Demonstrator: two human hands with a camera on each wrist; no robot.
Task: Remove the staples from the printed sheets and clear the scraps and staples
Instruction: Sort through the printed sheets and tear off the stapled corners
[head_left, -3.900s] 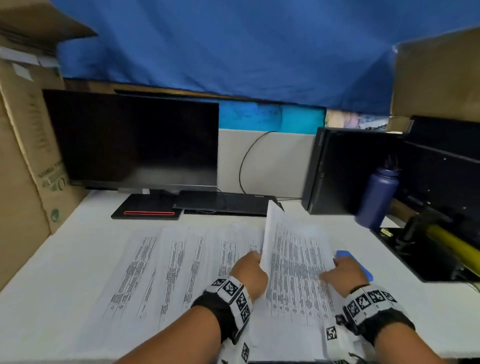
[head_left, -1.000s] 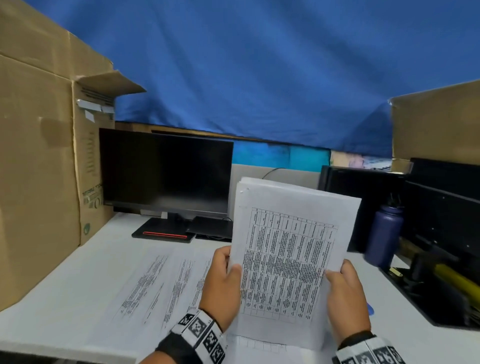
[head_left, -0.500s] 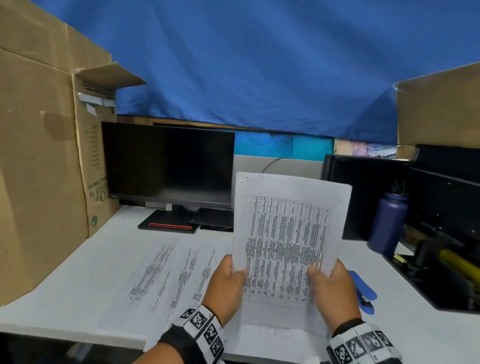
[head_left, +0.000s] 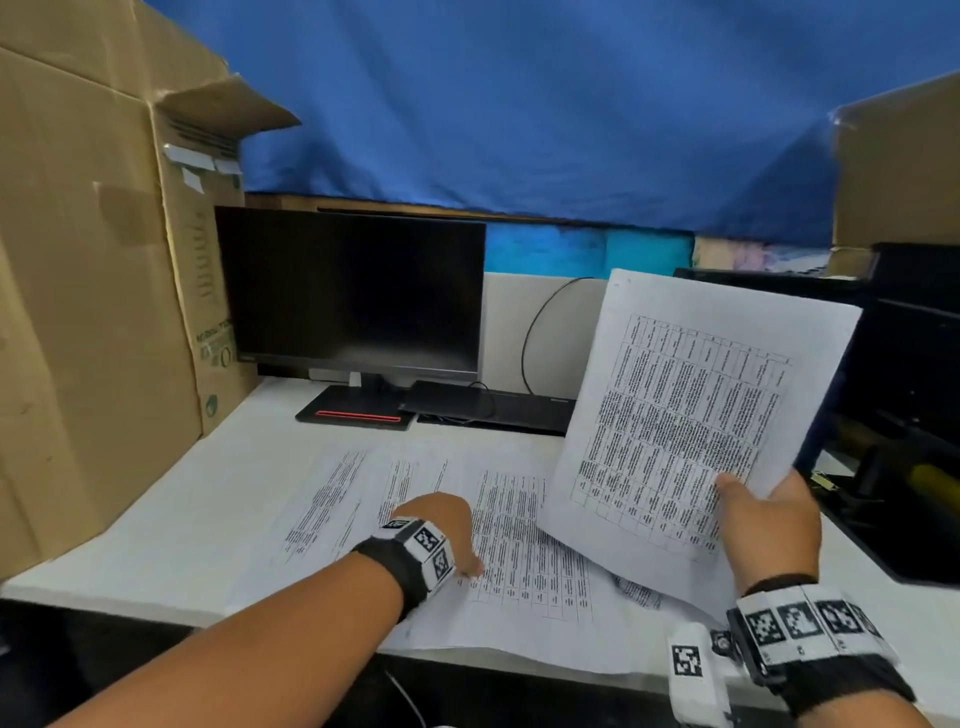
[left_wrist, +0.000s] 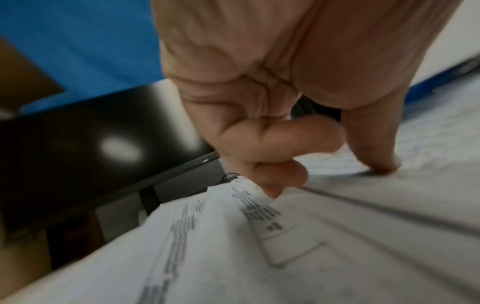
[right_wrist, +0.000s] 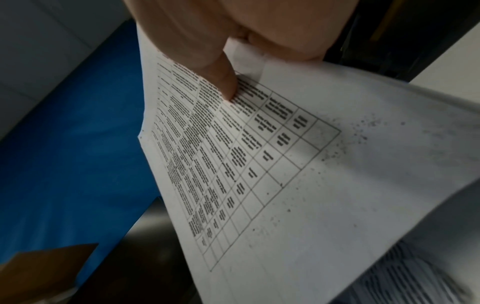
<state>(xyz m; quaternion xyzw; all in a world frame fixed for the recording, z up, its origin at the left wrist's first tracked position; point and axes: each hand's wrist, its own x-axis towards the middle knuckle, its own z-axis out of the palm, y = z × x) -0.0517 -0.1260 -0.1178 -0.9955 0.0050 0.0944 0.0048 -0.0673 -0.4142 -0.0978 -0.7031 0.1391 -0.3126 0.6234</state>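
My right hand (head_left: 763, 525) holds up a set of printed sheets (head_left: 675, 415) by its lower right corner, tilted above the right side of the desk. In the right wrist view the thumb (right_wrist: 221, 78) presses on the printed table of that set (right_wrist: 285, 185). Several loose printed sheets (head_left: 519, 545) lie spread on the white desk (head_left: 130, 561). My left hand (head_left: 441, 530) is down on them, back upward. In the left wrist view its fingers (left_wrist: 272, 148) curl at the raised edge of a loose sheet (left_wrist: 221, 236) and the thumb tip presses the paper. A crumpled bit of paper (head_left: 639, 592) shows under the held set.
A dark monitor (head_left: 353, 291) stands at the back with a black device (head_left: 493, 408) beside its base. A tall cardboard box (head_left: 93, 312) walls the left side. On the right are black equipment (head_left: 914, 353) and a yellow-handled tool (head_left: 935, 480). The desk's front edge is near my arms.
My left hand let go of the held set and dropped onto the loose sheets on the desk. My right hand alone carried the set to the right and tilted it.
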